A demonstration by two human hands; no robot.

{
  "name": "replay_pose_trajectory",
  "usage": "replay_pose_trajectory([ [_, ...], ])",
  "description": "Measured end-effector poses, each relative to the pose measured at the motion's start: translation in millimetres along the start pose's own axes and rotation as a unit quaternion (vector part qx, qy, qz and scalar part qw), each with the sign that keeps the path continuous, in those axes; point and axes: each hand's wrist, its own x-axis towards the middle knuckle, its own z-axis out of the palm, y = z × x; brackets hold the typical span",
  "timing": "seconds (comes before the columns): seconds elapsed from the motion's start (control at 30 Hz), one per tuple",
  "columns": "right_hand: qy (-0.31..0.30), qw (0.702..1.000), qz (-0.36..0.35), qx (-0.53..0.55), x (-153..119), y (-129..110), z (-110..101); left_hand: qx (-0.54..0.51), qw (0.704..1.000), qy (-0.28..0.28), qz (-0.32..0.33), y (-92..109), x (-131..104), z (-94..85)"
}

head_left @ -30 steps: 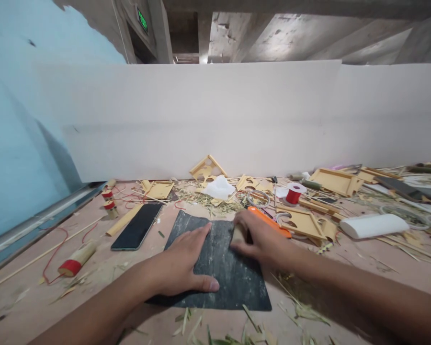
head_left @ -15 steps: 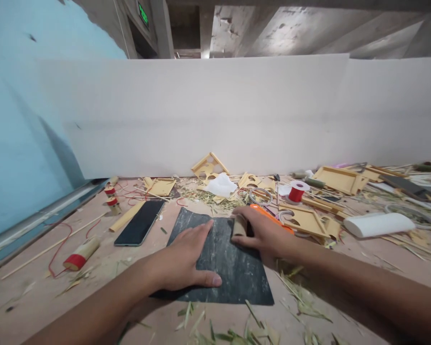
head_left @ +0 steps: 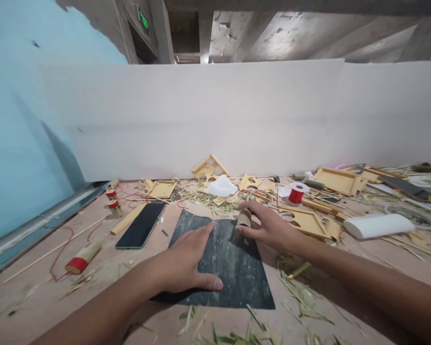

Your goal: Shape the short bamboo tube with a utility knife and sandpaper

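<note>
A dark sheet of sandpaper (head_left: 237,282), dusted with pale powder, lies in front of me. Pressed flat on its left part is my left hand (head_left: 187,258), thumb and fingers stretched out. At the sheet's upper right edge, my right hand (head_left: 267,227) grips a short bamboo tube (head_left: 243,219) between thumb and fingers. The tube is tilted, and its lower end is over the sheet; whether it touches the sheet I cannot tell.
A phone (head_left: 140,226) lies left of the sheet, with a red-banded bamboo piece (head_left: 83,257) further left. Beyond the right hand are a red thread spool (head_left: 296,193), thin wooden frames (head_left: 307,221) and a white roll (head_left: 379,225). Bamboo shavings (head_left: 233,335) litter the table's front.
My right hand has shifted slightly right and up with the bamboo tube, which now shows more tilted. The orange tool beside it is now hidden. My left hand stays on the sandpaper.
</note>
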Motion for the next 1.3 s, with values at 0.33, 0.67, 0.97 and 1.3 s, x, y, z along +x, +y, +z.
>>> replay_pose_trajectory([
  [0.33, -0.125, 0.775, 0.193, 0.588, -14, -36, -1, -0.032, 0.967, 0.212, 0.137, 5, 5, 2.8],
  [0.67, -0.176, 0.818, 0.078, 0.542, -25, -37, 16, -0.054, 0.929, 0.260, 0.258, 26, 2, 2.4],
  [0.97, -0.133, 0.910, 0.059, 0.388, -22, -32, 7, -0.029, 0.917, 0.353, 0.185, 18, 5, 13.3],
  [1.3, -0.076, 0.987, -0.074, -0.119, -20, -12, 15, 0.027, 0.997, 0.074, -0.002, -9, 12, 4.9],
])
